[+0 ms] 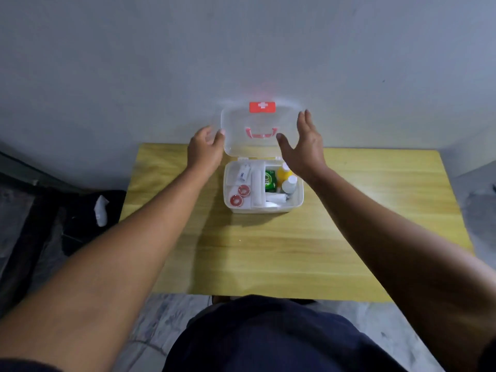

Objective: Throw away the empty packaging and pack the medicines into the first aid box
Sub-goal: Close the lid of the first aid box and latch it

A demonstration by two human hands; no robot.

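The first aid box point(263, 204) stands on the yellow tabletop point(349, 237) with its clear lid point(257, 122) raised upright, the left hand point(205, 150) touching the lid's left edge with loosely curled fingers, the right hand point(306, 146) spread wide just beside its right edge, and medicines inside.
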